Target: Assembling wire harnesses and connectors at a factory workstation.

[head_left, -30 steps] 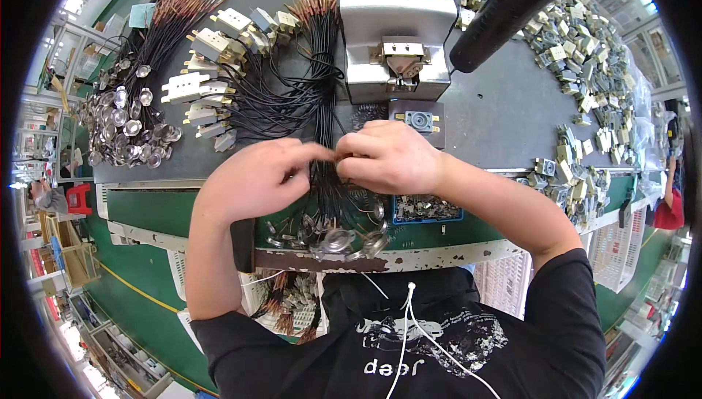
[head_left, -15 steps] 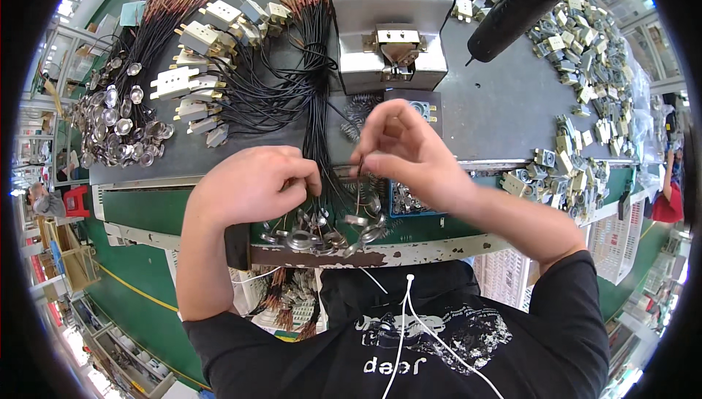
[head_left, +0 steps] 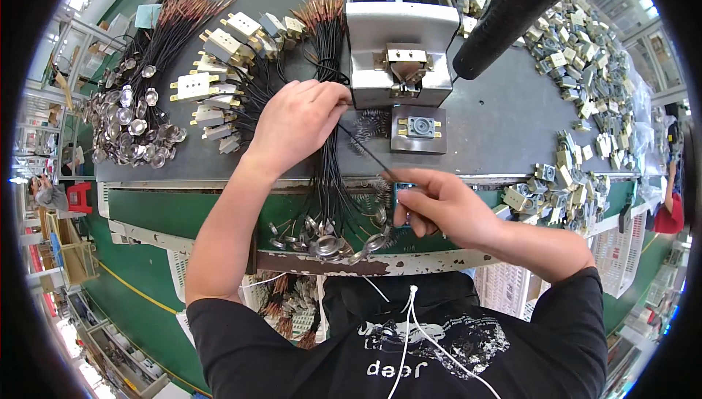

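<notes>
A bundle of black wires (head_left: 330, 172) runs toward me over the table's front edge, with round metal caps (head_left: 327, 245) hanging at its near end. My left hand (head_left: 300, 121) lies over the bundle's middle, its fingers closed on the wires, though the fingertips are partly hidden. One black wire (head_left: 369, 153) stretches from there to my right hand (head_left: 442, 205), whose thumb and fingers pinch it. Beyond the right hand, a grey square socket part (head_left: 420, 127) with brass tabs sits on a metal block (head_left: 419, 146). Partly hidden by that hand is a small blue tray (head_left: 400, 193).
A metal press fixture (head_left: 401, 30) stands at the far middle, beside a black cylinder (head_left: 497, 23). White connectors (head_left: 196, 86) on wires lie to the left, near another bunch of metal caps (head_left: 135, 125). Loose connectors (head_left: 578, 55) are heaped at the right.
My left hand has moved farther away along the wire bundle. My right hand has come nearer and to the right, drawing one wire taut and uncovering the metal block.
</notes>
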A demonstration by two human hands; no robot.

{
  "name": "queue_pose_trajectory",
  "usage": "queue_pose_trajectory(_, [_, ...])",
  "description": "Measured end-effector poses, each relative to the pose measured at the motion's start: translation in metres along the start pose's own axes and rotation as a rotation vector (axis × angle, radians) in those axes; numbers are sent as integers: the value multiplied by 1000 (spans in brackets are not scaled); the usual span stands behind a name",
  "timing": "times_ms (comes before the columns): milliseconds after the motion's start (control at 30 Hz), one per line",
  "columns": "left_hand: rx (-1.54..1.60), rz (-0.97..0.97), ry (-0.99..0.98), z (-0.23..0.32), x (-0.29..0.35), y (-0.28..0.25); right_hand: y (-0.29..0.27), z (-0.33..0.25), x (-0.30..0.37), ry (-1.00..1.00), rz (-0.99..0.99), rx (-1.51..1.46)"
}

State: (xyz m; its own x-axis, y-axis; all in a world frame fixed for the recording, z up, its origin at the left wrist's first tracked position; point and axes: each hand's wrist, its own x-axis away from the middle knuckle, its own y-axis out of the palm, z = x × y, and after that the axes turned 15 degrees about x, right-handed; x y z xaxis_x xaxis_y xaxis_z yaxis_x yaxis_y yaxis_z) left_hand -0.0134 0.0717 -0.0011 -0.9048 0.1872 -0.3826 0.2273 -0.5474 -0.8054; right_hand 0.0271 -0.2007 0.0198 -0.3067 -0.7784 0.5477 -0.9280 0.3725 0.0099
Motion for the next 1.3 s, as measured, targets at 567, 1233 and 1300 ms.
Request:
queue_pose_trajectory(567, [235,-82,131,50,-43,40,-42,20,18,-400,541,1055])
queue_pose_trajectory(1233, [401,-290,81,66,-31,16,-47,21,31,-577,788,893])
queue_pose_trajectory(1300, [388,-278,55,61,-34,7,-53,22,20,-384,599,553])
